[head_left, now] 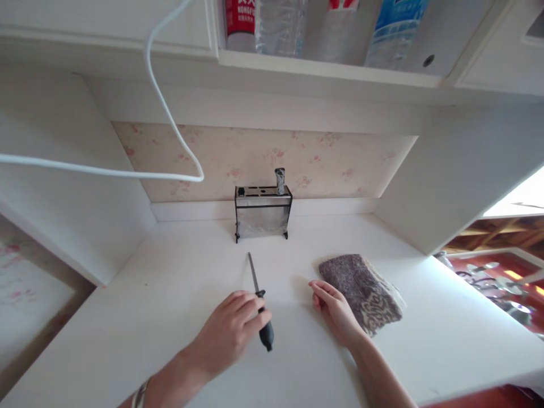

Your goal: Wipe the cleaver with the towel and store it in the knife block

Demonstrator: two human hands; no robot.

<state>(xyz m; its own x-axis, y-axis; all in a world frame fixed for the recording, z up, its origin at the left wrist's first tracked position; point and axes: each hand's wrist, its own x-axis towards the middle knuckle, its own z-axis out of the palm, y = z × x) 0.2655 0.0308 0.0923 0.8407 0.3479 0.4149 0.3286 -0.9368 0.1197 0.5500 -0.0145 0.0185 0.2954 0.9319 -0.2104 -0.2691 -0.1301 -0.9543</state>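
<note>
Risk: a loose pinch could let the black-handled rod (260, 294) roll, or swing into the metal rack (263, 221) near the back edge of the table (191, 255). Rod is mid-table, between the hands; contact with the table unclear. Left hand (232, 326) palm-down, thumb and fingers pinching the rod's handle (267, 335); right hand (335, 311) turned side-on, fingertips pressed together, seemingly empty, beside the folded cloth (351, 276) toward the right edge.

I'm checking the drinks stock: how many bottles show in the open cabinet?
4, left to right: red-labelled bottle, clear bottle, red-marked bottle, blue-labelled bottle. The picture's top edge cuts them off; more may be hidden behind.
</note>
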